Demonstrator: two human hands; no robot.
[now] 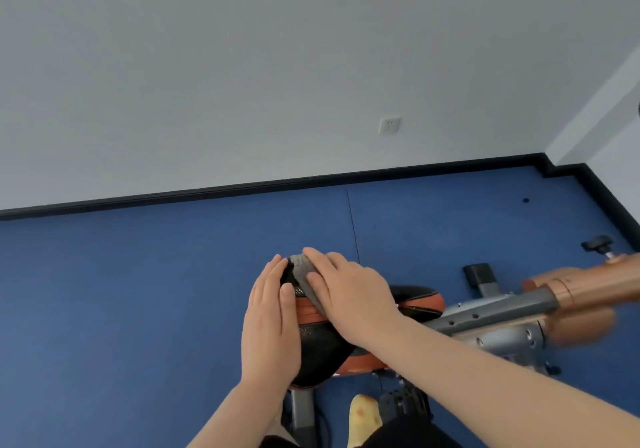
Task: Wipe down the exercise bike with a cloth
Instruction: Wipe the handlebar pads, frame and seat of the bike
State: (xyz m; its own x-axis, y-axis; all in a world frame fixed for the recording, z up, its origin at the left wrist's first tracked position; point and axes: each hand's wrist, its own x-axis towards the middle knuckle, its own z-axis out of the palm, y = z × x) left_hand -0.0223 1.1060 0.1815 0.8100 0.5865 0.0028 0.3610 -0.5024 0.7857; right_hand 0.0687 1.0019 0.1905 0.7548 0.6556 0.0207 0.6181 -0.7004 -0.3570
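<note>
Slippage is my worry: the cloth is a small grey wad pinned only by the flat fingers of my right hand, so a quick stroke could let it bunch or slide off the saddle edge. The saddle might also swivel (I judge) if I push sideways. My left hand lies flat and relaxed on the saddle's 9 o'clock side, steadying it. The cloth sits under my right fingertips, at 1 o'clock from my left hand, on the saddle's far end.
</note>
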